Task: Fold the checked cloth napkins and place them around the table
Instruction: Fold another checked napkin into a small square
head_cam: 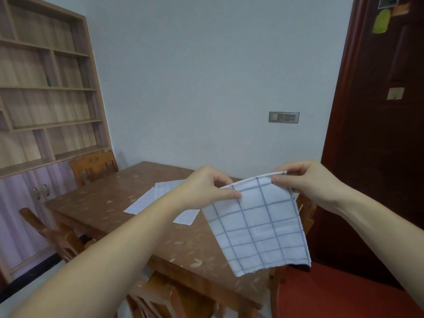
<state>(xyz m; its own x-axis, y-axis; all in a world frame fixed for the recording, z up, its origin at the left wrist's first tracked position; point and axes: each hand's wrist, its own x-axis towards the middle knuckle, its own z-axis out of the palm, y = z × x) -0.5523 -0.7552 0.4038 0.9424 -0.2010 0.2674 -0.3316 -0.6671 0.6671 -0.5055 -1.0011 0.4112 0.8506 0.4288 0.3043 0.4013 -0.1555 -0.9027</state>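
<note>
A white napkin with blue checks (259,226) hangs in the air above the right end of the brown wooden table (110,203). My left hand (204,187) pinches its upper left corner. Its upper right corner is pinched by my right hand (302,180). The cloth looks doubled over and droops down toward the table's near edge. More checked napkins (158,193) lie flat on the table behind my left hand, partly hidden by it.
Wooden chairs stand at the table's far left (94,166), its left side (57,235) and its near side (156,297). A red seat (339,294) is at the lower right. A shelf unit (46,88) fills the left wall; a dark door (380,134) stands at right.
</note>
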